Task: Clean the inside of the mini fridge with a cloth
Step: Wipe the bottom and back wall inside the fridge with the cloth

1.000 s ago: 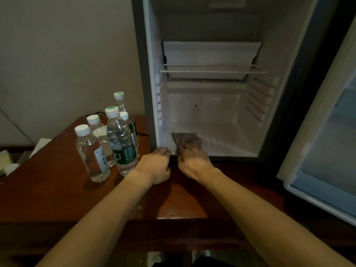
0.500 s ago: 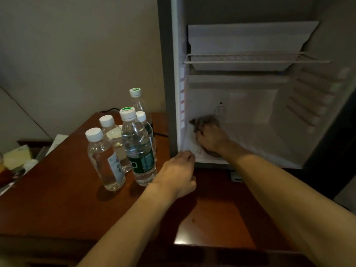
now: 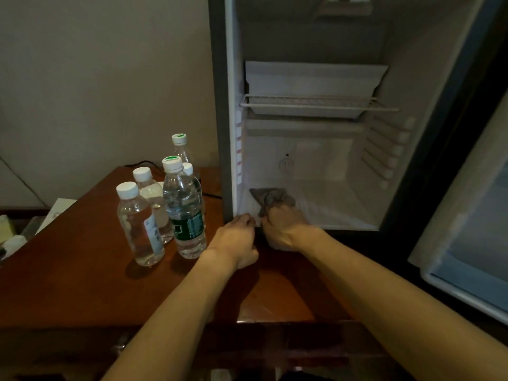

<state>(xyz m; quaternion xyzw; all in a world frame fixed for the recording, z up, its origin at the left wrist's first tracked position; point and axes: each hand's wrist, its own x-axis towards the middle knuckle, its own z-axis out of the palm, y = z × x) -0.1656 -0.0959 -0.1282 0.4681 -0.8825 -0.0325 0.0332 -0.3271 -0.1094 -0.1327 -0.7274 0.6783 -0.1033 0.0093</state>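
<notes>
The mini fridge (image 3: 324, 166) stands open on a wooden table, its white inside bare apart from a wire shelf (image 3: 316, 104). A grey cloth (image 3: 270, 198) lies on the fridge floor at the front left corner. My right hand (image 3: 286, 228) grips the cloth's near end at the fridge's front lip. My left hand (image 3: 236, 240) is curled, its fingertips on the fridge's lower left front edge, just beside the right hand; whether it holds anything is unclear.
Several clear water bottles (image 3: 184, 213) stand on the wooden table (image 3: 82, 265) left of the fridge. The fridge door (image 3: 467, 243) hangs open at the right. A black cable (image 3: 143, 163) runs behind the bottles. Boxes and papers (image 3: 16, 229) sit at far left.
My right hand has pulled the cloth back from deep inside the fridge floor to the front left corner. My left hand stays at the fridge's lower left edge.
</notes>
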